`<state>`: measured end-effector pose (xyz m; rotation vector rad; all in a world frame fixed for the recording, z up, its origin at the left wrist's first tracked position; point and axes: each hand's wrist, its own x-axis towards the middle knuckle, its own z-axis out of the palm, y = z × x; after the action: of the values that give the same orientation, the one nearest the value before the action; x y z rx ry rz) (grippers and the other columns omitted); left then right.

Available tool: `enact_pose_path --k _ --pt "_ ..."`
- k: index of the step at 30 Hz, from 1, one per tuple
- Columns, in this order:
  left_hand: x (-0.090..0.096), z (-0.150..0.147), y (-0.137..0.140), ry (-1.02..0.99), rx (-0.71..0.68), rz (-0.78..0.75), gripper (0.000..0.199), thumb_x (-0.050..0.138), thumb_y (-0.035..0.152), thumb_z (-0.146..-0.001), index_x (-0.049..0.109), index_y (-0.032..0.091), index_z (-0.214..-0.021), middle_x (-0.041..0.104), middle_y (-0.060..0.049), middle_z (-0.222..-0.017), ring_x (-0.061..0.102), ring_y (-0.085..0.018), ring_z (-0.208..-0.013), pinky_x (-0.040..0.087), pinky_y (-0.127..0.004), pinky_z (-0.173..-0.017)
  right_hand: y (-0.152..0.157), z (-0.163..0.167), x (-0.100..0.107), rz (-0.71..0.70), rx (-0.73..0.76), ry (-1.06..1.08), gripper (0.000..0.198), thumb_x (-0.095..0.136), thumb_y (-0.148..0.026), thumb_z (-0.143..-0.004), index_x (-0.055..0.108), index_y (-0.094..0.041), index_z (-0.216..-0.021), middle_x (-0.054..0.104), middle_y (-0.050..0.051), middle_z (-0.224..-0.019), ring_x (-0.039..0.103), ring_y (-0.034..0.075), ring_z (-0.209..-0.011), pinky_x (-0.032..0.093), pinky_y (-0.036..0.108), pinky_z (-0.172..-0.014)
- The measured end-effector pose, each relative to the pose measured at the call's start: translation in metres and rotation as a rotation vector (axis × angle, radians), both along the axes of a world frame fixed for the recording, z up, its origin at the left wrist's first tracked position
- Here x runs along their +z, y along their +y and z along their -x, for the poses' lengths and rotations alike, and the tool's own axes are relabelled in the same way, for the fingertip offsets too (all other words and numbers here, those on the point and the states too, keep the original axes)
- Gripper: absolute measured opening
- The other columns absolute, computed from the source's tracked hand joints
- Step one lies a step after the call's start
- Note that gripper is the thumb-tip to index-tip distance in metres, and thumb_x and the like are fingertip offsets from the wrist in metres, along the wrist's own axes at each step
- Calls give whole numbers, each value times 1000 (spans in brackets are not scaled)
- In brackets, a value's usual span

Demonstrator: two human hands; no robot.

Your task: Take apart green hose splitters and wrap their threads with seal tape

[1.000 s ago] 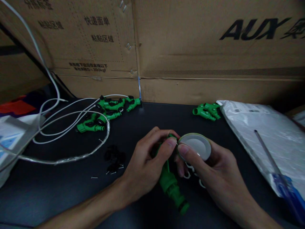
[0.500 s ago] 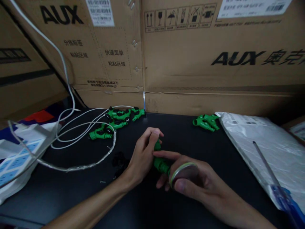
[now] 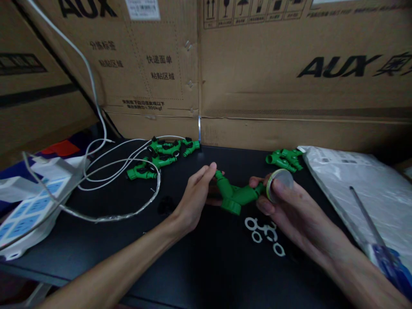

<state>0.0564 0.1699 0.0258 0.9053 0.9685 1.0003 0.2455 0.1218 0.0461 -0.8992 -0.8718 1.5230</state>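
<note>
A green plastic Y-shaped hose connector point(image 3: 240, 196) is held up over the dark table between my two hands. My left hand point(image 3: 195, 195) is closed on its upper left branch. My right hand point(image 3: 289, 206) pinches the end of the other branch and also grips a small round container point(image 3: 283, 184) with a yellow-green rim between thumb and fingers. What is in the container cannot be made out. Below my right hand lie several flat white ring washers point(image 3: 256, 237). Small black parts point(image 3: 166, 205) sit to the left of my left wrist.
Green connectors with black levers point(image 3: 164, 148) lie at the back left beside looped white cable point(image 3: 128, 218). More green connectors point(image 3: 283, 159) and a white plastic mailer point(image 3: 341, 167) with a blue-handled screwdriver point(image 3: 383, 253) are right. A power strip point(image 3: 35, 206) stands left; cardboard boxes point(image 3: 257, 81) wall the back.
The connector has turned so its Y shape shows, and my right hand has moved to the right along it. The white washers have come into sight. The view has tipped down slightly.
</note>
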Motion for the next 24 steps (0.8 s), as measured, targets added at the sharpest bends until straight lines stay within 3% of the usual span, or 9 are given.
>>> enact_pose_path --k 8,12,16,19,22,24 --pt "-3 3 1 -105 -149 -23 47 68 62 -91 61 16 -83 58 2 -74 56 -11 -65 57 -22 -56 7 -9 4 76 -60 30 30 88 -43 -75 66 -23 -81 75 1 -87 43 6 -51 50 20 -54" --pt "-4 3 2 -58 -125 -44 42 69 56 -92 63 15 -81 57 2 -74 56 -10 -67 55 -20 -58 6 -13 7 45 -47 -1 29 89 -44 -74 69 -25 -81 75 0 -88 43 6 -51 49 20 -53" --pt "-2 1 1 -3 -84 -72 32 72 44 -93 68 14 -84 62 0 -84 58 -10 -71 55 -20 -63 7 -20 12 -55 -142 -67 15 78 -40 -85 70 -28 -79 74 -3 -92 42 7 -52 50 21 -56" --pt "-2 -1 0 10 -139 -76 30 66 42 -97 70 14 -88 66 -3 -90 62 -12 -76 57 -21 -65 7 -22 13 -41 -103 -41 13 74 -36 -89 72 -28 -79 74 -4 -92 43 6 -52 49 19 -56" --pt "-1 -1 -1 82 -204 -66 30 63 41 -98 69 14 -85 65 -3 -83 61 -11 -68 53 -21 -58 7 -22 15 -17 -64 15 11 77 -33 -87 74 -27 -79 74 -4 -89 44 3 -51 48 16 -55" --pt "-1 0 1 179 -220 -78 33 63 42 -98 67 15 -80 60 0 -73 54 -9 -55 44 -20 -48 8 -24 18 -28 -106 47 12 75 -29 -90 75 -26 -78 74 -4 -87 43 1 -50 48 14 -54"
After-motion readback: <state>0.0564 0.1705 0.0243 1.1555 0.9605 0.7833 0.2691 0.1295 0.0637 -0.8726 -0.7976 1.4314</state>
